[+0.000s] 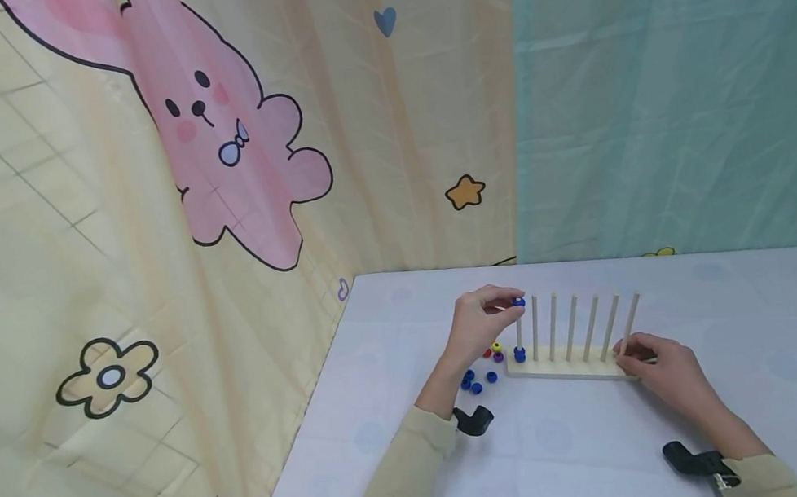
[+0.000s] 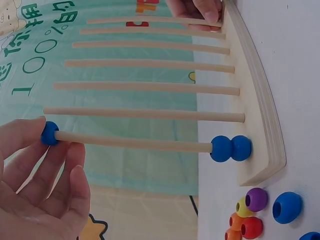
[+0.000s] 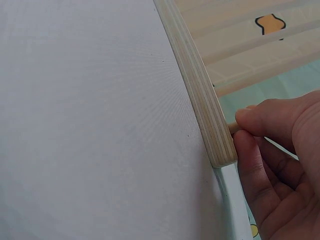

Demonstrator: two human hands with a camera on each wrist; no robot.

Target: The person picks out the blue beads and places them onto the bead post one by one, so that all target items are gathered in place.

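A wooden peg board (image 1: 567,367) stands on the table with a row of upright pegs. My left hand (image 1: 477,326) pinches a blue bead (image 2: 50,133) at the top of the leftmost peg (image 2: 130,141), which enters the bead's hole in the left wrist view. Two blue beads (image 2: 221,149) sit stacked at the foot of that same peg; the other pegs are bare. At the board's far right end, my right hand (image 1: 667,370) pinches the last peg (image 3: 234,128) close to its base, fingertips right at the board.
Loose blue beads (image 1: 477,388) lie on the white-covered table (image 1: 563,459) left of the board. Beside them is a small cluster of red, orange, yellow and purple beads (image 2: 256,199). Printed curtains (image 1: 391,118) hang behind and to the left.
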